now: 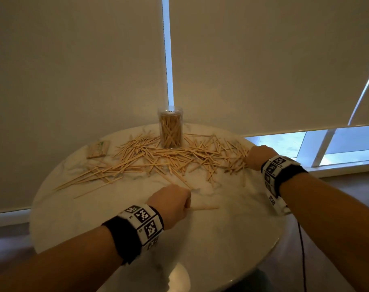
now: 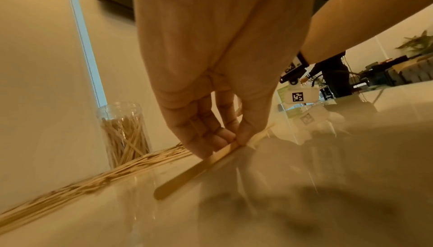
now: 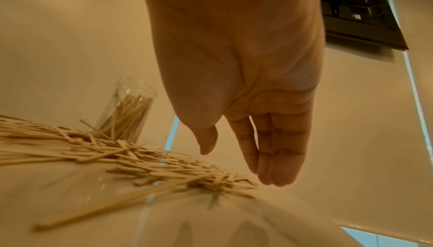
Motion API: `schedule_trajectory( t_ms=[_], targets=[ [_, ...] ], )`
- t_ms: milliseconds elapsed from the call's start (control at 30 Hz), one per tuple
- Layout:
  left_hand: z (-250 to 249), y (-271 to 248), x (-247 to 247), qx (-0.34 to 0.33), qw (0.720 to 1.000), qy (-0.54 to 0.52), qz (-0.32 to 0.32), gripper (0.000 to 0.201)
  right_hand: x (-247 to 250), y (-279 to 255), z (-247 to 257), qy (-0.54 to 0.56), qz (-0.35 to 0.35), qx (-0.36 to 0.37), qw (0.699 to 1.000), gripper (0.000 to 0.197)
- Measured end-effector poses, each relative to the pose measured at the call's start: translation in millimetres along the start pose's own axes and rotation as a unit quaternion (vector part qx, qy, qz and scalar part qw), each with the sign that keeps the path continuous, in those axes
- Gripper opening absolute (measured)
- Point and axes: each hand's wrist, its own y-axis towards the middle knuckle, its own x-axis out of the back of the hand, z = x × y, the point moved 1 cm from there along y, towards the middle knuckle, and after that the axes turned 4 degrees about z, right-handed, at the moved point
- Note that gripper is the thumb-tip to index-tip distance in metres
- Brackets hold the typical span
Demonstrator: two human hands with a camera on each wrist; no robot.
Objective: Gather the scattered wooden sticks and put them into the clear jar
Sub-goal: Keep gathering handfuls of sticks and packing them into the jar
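A clear jar (image 1: 171, 129) (image 2: 124, 134) (image 3: 127, 113), partly filled with wooden sticks, stands at the back of the round marble table (image 1: 221, 228). Scattered wooden sticks (image 1: 158, 159) (image 3: 131, 158) lie in a wide band in front of and beside it. My left hand (image 1: 171, 202) (image 2: 234, 139) is near the table's middle and pinches a small bundle of flat sticks (image 2: 199, 169) (image 1: 204, 206) between thumb and fingertips, low over the marble. My right hand (image 1: 257, 157) (image 3: 236, 158) hovers at the right end of the pile, fingers straight and together, holding nothing.
A small wrapped packet of sticks (image 1: 98, 149) lies at the table's back left. Roller blinds hang right behind the table, with a window sill (image 1: 337, 165) at the right. A black cable (image 1: 302, 249) hangs off the table's right edge.
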Motion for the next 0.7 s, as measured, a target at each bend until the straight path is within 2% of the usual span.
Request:
schedule_trajectory(
  t_ms=[67,167,233,300,467,600,700],
  targets=[
    [4.7,1.0,-2.0,0.015,1.000,-0.001,0.005,0.021,-1.3,8.7,-3.2,0.005,0.011,-0.020,1.000,0.038],
    [15.9,5.4,-2.6,0.038,0.999,0.009,0.013,0.022,-5.9,22.0,-3.7,0.031,0.042,-0.036,0.998,0.052],
    [24.6,8.8,-1.3,0.054,0.998,0.022,0.017,0.022,-7.4,30.1,4.3,0.044,0.066,-0.018,0.997,0.064],
    [33.9,12.7,0.9,0.072,0.997,0.035,0.021,0.023,-8.3,37.0,18.8,0.037,0.078,0.017,0.996,0.067],
    [56.7,21.7,12.6,0.129,0.991,0.015,0.026,0.026,-12.2,41.8,65.8,-0.009,0.079,0.109,0.991,0.053],
    [70.0,28.3,26.6,0.171,0.980,-0.098,-0.025,0.018,-13.0,34.0,98.4,0.005,0.099,0.166,0.981,0.038],
    [75.4,32.4,32.7,0.180,0.954,-0.227,-0.076,0.014,-12.3,20.0,117.9,0.003,0.111,0.199,0.974,0.032]
  ],
)
